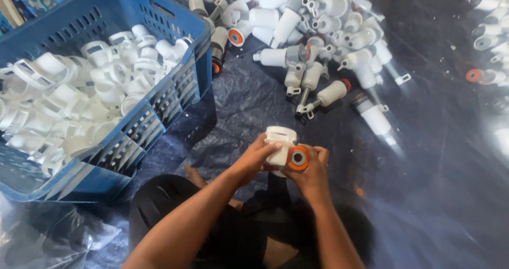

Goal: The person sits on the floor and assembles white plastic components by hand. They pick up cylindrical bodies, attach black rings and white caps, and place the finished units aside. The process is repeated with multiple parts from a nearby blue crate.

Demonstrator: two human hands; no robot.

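Observation:
My left hand (253,160) grips a white plastic cap piece (280,139) from the left side. My right hand (312,171) holds a white plastic fitting with an orange ring end (298,158), pressed against the white piece. Both hands meet just above my knees, over a dark blue plastic sheet (424,168). The join between the two parts is hidden by my fingers.
A blue slotted crate (180,83) full of white plastic cap pieces (95,99) stands at the left. A heap of assembled white and grey fittings with orange rings (313,30) lies at the top centre. More fittings (488,41) lie at the right edge.

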